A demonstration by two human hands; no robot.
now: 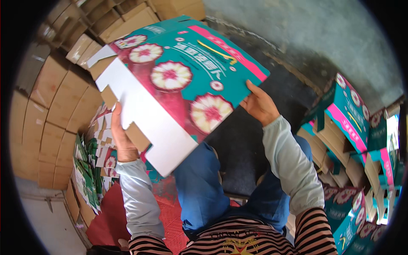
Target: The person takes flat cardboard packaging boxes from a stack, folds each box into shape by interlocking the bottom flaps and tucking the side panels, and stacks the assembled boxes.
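Note:
A teal and magenta printed cardboard carton (170, 76) is held up before me, tilted, over my knees. Round white flower-like pictures run along it, with a pink stripe at one edge and a yellow cord handle on a panel. My left hand (122, 138) grips its white notched side at the lower left, thumb showing and other fingers hidden behind the board. At the right edge, my right hand (261, 105) pinches the teal panel, with the thumb on top and fingers underneath. Small brown cut tabs stick out along the white side.
Brown cartons (55, 95) are stacked at the left. Flat printed cardboard blanks (89, 170) lean in a pile beside my left arm. Several folded teal cartons (350, 117) are heaped at the right. A black surface (242, 165) lies below the carton, near a grey wall (306, 38).

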